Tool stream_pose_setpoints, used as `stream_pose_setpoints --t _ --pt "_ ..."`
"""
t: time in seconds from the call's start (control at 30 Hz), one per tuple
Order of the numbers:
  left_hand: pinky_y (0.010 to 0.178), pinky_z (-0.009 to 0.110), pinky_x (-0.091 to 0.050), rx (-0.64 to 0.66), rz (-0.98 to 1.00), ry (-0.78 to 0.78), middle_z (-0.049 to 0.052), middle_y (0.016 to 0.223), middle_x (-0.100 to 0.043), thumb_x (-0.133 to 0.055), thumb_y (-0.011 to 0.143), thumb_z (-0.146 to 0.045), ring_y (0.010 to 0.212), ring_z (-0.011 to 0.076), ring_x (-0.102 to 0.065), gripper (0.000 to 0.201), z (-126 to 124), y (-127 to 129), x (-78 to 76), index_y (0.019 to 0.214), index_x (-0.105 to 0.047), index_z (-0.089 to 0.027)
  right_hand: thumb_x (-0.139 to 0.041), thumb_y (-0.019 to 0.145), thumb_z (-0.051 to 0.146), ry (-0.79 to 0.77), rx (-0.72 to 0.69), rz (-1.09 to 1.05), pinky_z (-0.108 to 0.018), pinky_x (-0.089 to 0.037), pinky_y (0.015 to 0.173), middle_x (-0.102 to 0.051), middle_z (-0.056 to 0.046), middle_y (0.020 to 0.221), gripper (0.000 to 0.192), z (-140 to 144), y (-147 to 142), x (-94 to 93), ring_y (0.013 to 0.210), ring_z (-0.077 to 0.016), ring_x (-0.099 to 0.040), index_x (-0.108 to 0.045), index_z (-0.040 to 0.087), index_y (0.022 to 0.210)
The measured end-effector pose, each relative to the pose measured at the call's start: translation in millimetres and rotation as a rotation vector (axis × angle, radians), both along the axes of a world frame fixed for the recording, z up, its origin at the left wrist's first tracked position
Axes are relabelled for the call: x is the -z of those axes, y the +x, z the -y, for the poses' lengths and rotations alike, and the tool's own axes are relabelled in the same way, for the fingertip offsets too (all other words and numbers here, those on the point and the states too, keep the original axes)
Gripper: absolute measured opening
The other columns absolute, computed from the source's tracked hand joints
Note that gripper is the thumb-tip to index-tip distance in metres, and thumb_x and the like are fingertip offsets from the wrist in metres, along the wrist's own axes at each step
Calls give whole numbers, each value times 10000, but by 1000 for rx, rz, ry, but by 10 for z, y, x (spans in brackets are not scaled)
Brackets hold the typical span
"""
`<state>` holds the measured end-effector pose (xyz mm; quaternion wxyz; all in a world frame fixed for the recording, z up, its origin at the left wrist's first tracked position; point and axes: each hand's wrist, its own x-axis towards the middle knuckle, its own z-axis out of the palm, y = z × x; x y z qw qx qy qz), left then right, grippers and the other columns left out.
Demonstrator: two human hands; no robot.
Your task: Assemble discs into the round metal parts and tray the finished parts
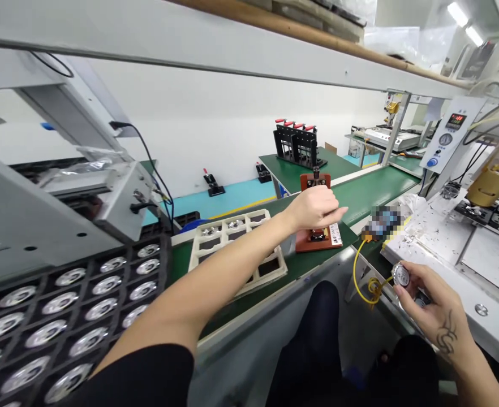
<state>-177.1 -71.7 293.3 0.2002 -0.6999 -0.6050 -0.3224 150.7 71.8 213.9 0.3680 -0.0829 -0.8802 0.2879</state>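
Observation:
My left hand is closed in front of a small red-brown hand press on the green bench. Whatever its fingers grip is hidden, and the hand covers the middle of the press. A white label lies on the right of the press base. Off to the right, my right hand pinches a round silver watch case between thumb and fingers, its marked flat face towards me. A second, darker round piece sits partly hidden in the palm.
Left of the press lies a cream compartment tray with a few metal parts. A black tray of silver round parts fills the lower left. A yellow coiled air hose hangs near my right hand. On the right stands a machine with a control box.

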Motion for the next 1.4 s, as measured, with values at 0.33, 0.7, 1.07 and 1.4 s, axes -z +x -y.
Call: stream_pose_setpoints --t 0.33,0.7,1.07,1.4 --pt "795 309 -521 -134 699 347 43 817 -651 -495 1128 -483 762 163 -640 338 -273 -580 -849 973 -583 -196 -762 961 364 -32 -118 -20 -332 -553 637 -634 18 768 334 -249 -811 66 634 -170 -598 -705 226 1261" --pt "720 323 -563 -490 767 -396 36 695 -754 -778 843 -354 637 210 -694 192 549 -532 942 837 -792 -162 -667 987 377 -86 -223 131 -296 -526 629 -590 7 766 278 -384 -1467 695 667 -172 -595 -693 183 1184" --pt "654 253 -457 -416 695 -464 -4 708 -699 -795 740 -293 690 191 -653 288 175 -425 1336 996 -785 -163 -699 940 392 -32 -261 181 -321 -533 711 -593 2 764 316 -388 -2210 813 685 -187 -597 -708 172 1166" --pt "585 248 -313 -504 724 -408 -85 605 -436 -725 813 -426 571 128 -411 379 1136 -474 856 1074 -748 -151 -826 832 336 47 -438 322 -401 -576 901 -707 -91 1056 278 -358 -2883 1041 922 -251 -689 -799 208 1077"
